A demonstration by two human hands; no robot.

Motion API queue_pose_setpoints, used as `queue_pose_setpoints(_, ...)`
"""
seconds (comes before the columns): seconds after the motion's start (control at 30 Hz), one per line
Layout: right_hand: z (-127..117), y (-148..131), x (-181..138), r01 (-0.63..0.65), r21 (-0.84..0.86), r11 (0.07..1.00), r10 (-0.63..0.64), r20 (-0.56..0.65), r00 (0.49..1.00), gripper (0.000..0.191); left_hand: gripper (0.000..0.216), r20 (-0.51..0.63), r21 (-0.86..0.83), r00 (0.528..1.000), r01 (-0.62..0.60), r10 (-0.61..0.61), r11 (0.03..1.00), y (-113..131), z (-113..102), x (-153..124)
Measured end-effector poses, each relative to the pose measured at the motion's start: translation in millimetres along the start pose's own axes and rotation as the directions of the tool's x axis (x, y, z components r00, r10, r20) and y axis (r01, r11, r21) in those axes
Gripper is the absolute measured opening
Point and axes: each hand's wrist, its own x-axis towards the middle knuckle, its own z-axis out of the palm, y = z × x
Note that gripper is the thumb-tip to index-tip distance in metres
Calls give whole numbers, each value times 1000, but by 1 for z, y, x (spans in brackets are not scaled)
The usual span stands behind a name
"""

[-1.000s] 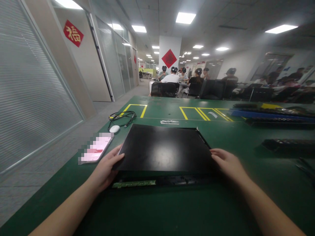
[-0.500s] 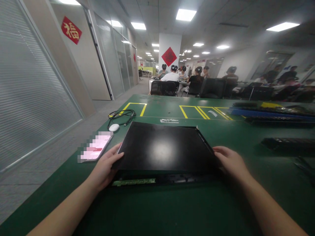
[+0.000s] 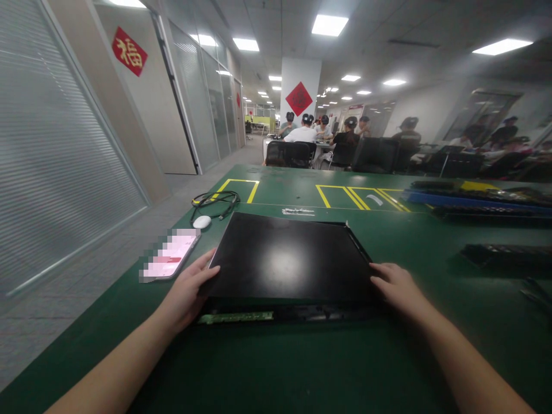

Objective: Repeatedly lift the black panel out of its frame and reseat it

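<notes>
A glossy black screen panel [image 3: 284, 259] lies over a black frame [image 3: 319, 313], its near edge raised above the frame. Along the frame's near side, a green circuit board strip [image 3: 237, 317] shows. My left hand [image 3: 190, 290] is closed on the panel's left edge, thumb on top and the other fingers partly hidden below. At the opposite edge, my right hand [image 3: 397, 284] pinches the panel's right side with thumb and forefinger; its other fingers are hidden. The frame's right rim [image 3: 359, 242] shows beside the panel.
On the green table [image 3: 276, 368], a phone [image 3: 170, 256], a white mouse [image 3: 202, 222] and a coiled black cable [image 3: 215, 201] lie to the left. Dark parts [image 3: 504, 259] and a blue tray [image 3: 457, 200] stand at the right. Several people sit beyond the table.
My right hand has moved slightly left along the panel's right edge, its thumb and forefinger closer to the panel. My left hand keeps its hold. The whole view has shifted a little.
</notes>
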Motion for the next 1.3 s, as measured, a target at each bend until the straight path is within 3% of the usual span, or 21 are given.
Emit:
queue_pose_setpoints(0.23,5,0,2,-11,-25,1000,12,12,1000,43,74,27,5,1000,-10,10,1000,-2,-1,2)
queue_pose_setpoints(0.47,2,1,3,5,84,996,-8,35,999,45,59,14,43,999,-51,51,998,0,-1,0)
queue_pose_setpoints(0.63,-3,-4,0,-24,118,993,21,24,999,43,59,53,156,987,-158,152,975,-2,-13,7)
queue_pose_setpoints(0.73,-4,-5,0,-46,148,988,43,26,999,42,56,42,290,952,-303,304,908,-7,-24,16)
queue_pose_setpoints(0.8,-3,-3,0,-53,173,984,52,12,999,41,51,38,390,937,-334,347,858,-9,-29,20)
queue_pose_setpoints(1.1,-1,2,3,-104,309,945,103,22,994,40,53,53,562,941,-305,334,769,-14,-36,27)
queue_pose_setpoints(1.3,-2,3,3,-147,353,924,141,44,989,42,65,141,690,928,-342,345,638,-27,-45,39)
